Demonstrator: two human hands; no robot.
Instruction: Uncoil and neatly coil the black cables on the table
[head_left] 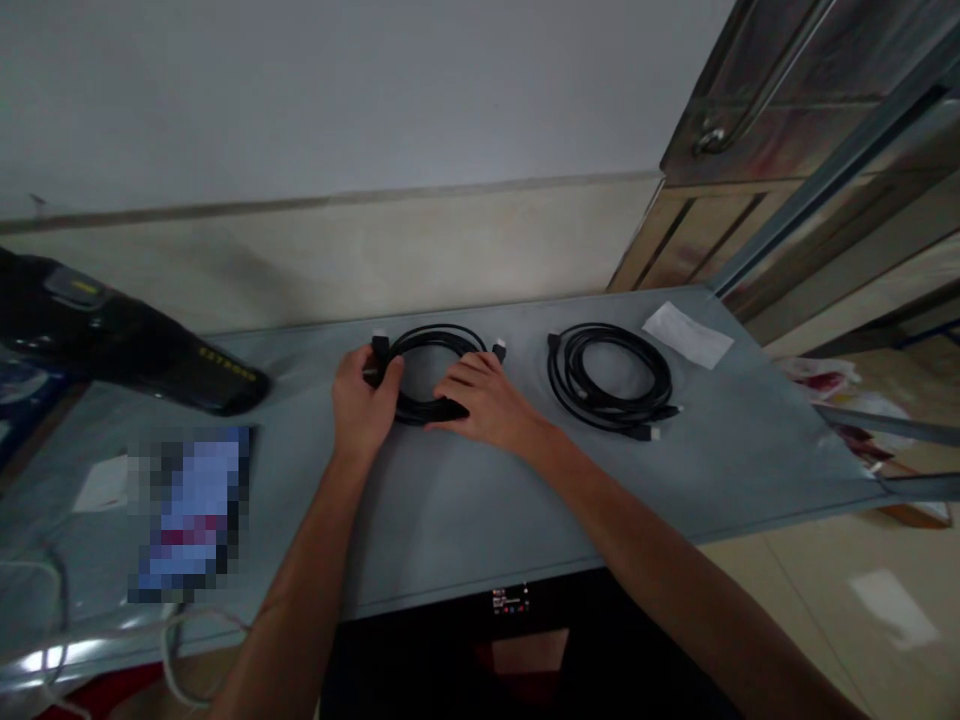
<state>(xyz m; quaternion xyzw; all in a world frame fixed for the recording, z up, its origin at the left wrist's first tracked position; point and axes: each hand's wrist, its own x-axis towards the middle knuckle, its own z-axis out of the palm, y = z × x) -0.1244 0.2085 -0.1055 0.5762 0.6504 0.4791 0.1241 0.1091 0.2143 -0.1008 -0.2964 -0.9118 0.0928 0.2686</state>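
Note:
A black cable coil (439,337) with plug ends lies on the grey tabletop, between my two hands. My left hand (364,400) is closed on the coil's left side, just below a dark plug (380,343). On the right side of the same coil, my right hand (480,400) has its fingers curled over the strands, with the other plug (499,349) sticking up beyond the knuckles. A second black cable coil (611,380) rests to the right, apart from both hands, its connectors lying around the edge.
A black handheld device (142,345) reaches in from the left. Below it lies a blurred phone-like screen (195,510), with white cords (172,650) near the front edge. A white paper slip (688,335) is at the back right. A metal frame post (825,170) stands at the right.

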